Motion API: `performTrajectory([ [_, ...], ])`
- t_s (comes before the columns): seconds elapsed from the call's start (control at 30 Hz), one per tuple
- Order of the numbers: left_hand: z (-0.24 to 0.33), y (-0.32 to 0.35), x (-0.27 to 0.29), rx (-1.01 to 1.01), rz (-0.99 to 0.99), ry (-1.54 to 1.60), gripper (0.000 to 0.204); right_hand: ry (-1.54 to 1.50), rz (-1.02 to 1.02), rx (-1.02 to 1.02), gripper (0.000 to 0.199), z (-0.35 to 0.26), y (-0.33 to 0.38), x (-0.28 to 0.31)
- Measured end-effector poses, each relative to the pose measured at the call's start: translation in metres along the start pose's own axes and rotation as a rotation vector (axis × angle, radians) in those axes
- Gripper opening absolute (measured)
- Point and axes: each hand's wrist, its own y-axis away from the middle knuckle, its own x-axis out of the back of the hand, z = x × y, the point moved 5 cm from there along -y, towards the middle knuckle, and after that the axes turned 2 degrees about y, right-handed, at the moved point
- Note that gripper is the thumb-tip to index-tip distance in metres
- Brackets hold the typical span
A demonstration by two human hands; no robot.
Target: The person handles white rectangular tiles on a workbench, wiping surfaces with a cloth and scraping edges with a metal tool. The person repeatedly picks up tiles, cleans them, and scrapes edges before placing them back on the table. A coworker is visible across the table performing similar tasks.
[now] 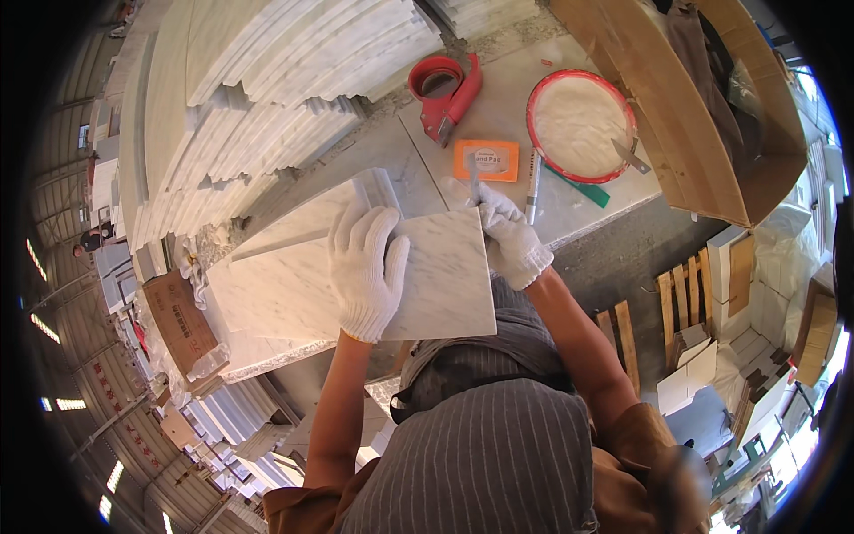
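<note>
A white marble tile (445, 285) with grey veins lies flat on the stone worktop (382, 160) in front of me. My left hand (365, 267), in a white knit glove, presses flat on the tile near its far edge. My right hand (511, 236), also gloved, is at the tile's far right corner and grips a small putty knife (472, 169) that points up and away. A narrow marble strip (378, 189) stands just beyond my left fingers.
A red tape dispenser (445, 93), an orange sanding pad (487, 160), a pen-like marker (534, 189) and a red-rimmed bowl of pale paste (580, 125) with a scraper sit behind the tile. Stacked marble mouldings (267, 80) fill the left. A cardboard box (685, 116) stands right.
</note>
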Motion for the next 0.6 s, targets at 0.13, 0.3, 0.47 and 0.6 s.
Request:
performTrajectory([
  [0.13,0.000,0.001,-0.001,0.002,-0.001,-0.005,0.033,0.017,0.052,-0.019,0.031,0.002,0.001,0.005],
  [0.3,0.001,0.000,0.000,0.001,0.002,0.000,0.032,-0.022,-0.136,0.078,0.026,0.000,-0.001,0.006],
  [0.47,-0.002,0.001,-0.001,-0.001,0.005,0.010,0.032,0.012,-0.069,0.018,0.021,-0.004,0.000,0.005],
  [0.6,-0.002,0.001,-0.001,0.004,0.002,0.005,0.031,0.147,0.064,-0.031,0.021,-0.007,0.006,0.009],
])
